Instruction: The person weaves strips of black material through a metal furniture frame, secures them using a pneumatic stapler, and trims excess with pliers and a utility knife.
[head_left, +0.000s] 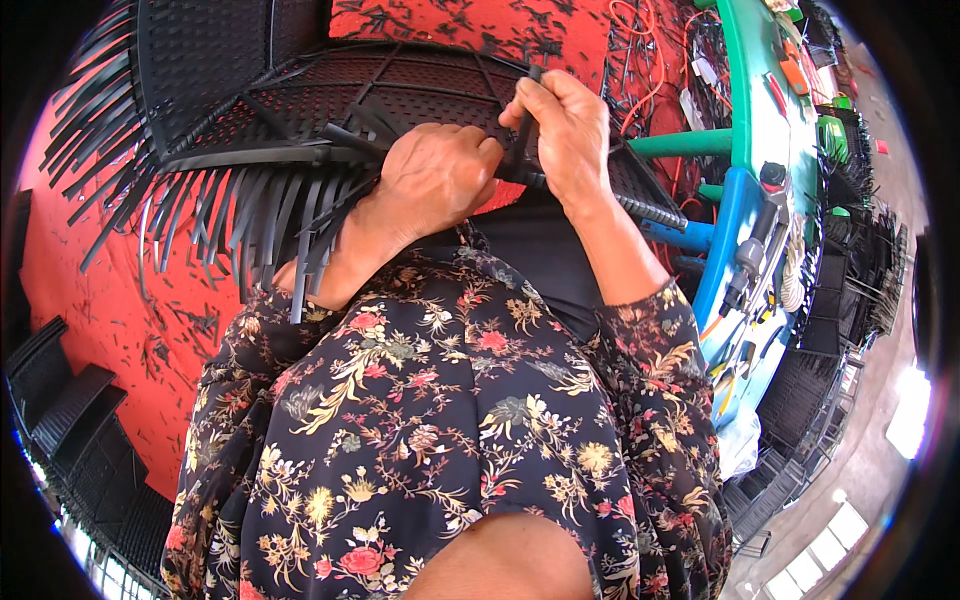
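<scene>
Across my lap lies a black woven furniture piece (pixel 390 85), with a dark frame and many loose flat strips (pixel 250 215) hanging off its near left edge. My right hand (pixel 572 135) is closed in a pinch on a black flat strip (pixel 522 150), whose end pokes up above the fingertips. Close to its left, my left hand (pixel 435 170) is curled at the near edge of the weave, knuckles up. Its fingertips are turned away, so what they grip is hidden. More strip ends stick out beside the left wrist.
Red matting (pixel 150 390) strewn with black scraps covers the floor. To the right stands a table with a green and blue edge (pixel 742 90), holding a black-handled tool (pixel 765 235), rope and other tools. An orange cord (pixel 655 85) trails beyond. Black woven pieces (pixel 85 440) stand lower left.
</scene>
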